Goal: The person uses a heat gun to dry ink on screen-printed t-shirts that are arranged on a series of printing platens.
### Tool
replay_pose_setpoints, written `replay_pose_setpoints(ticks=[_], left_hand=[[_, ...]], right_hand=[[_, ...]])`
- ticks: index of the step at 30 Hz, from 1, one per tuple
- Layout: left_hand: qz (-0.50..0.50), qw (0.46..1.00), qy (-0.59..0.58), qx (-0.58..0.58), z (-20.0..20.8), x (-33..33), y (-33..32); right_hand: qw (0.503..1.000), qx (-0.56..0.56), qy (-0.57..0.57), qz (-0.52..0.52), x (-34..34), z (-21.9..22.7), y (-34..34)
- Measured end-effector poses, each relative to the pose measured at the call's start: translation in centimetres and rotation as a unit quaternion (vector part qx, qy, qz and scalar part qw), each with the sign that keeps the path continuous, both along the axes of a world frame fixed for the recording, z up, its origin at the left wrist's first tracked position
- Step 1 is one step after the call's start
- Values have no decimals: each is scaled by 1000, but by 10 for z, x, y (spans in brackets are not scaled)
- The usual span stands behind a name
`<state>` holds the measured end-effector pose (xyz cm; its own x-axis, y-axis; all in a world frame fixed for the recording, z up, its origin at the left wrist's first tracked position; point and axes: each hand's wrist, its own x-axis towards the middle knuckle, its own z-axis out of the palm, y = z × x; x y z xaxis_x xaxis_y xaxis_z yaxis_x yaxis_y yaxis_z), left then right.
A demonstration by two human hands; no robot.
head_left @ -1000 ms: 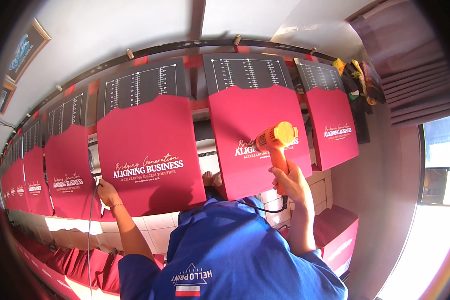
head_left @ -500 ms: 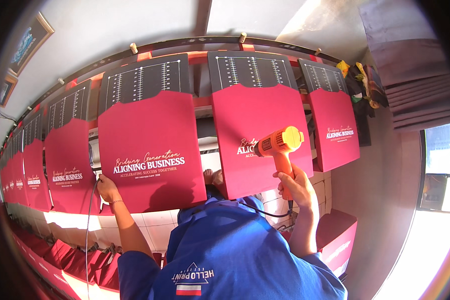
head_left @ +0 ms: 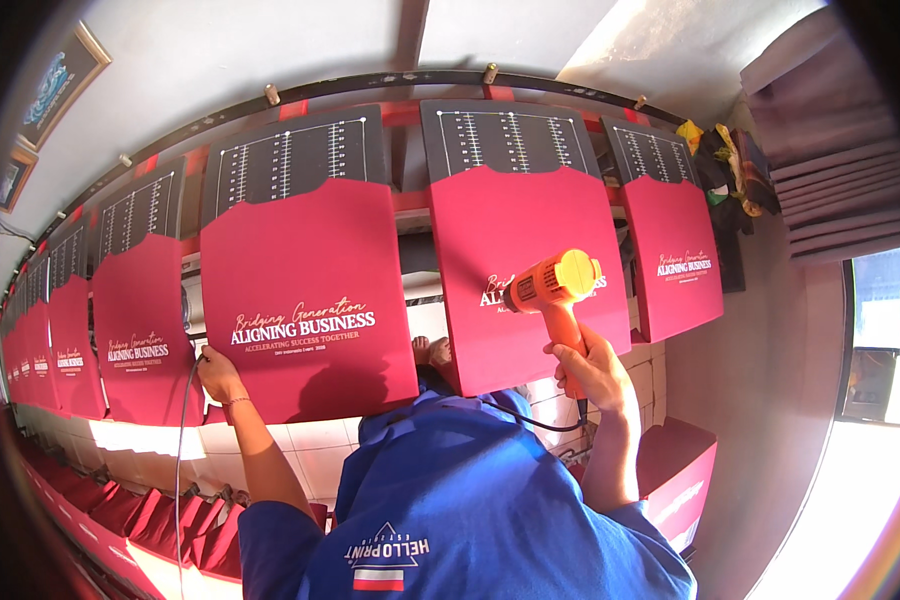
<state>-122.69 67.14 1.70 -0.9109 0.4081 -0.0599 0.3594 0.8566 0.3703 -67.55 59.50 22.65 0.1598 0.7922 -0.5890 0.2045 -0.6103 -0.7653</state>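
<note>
My right hand (head_left: 600, 372) is closed round the handle of an orange heat gun (head_left: 552, 282). Its nozzle points left, over the white print of a dark red shirt (head_left: 530, 220) stretched on a black board. Part of that print is hidden behind the gun. My left hand (head_left: 220, 376), fingers closed, holds a thin grey cable (head_left: 179, 470) beside the lower left edge of another red shirt (head_left: 305, 240) on a board. The cable hangs down from that hand. Below the gun's handle, a dark cord (head_left: 545, 428) curves toward my blue shirt.
More red shirts on boards (head_left: 135, 300) line up to the left, and one (head_left: 675, 260) stands at the right. Behind runs a dark rail (head_left: 390, 78). Another row of red shirts (head_left: 170, 530) lies at lower left; a red-covered board (head_left: 678, 465) is at lower right.
The view has shifted slightly, so the boards sit a little further right. Against the shirt, the heat gun is slightly further left. Both hands keep their grips.
</note>
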Motion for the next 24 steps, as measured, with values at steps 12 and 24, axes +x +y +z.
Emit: replay_pose_setpoints(ticks=[12, 24], left_hand=[[19, 999, -26, -4, 9, 6, 2], [7, 1000, -8, -18, 7, 5, 0]], right_hand=[[999, 10, -22, 23, -8, -2, 11], [999, -3, 1, 35, -4, 5, 9]])
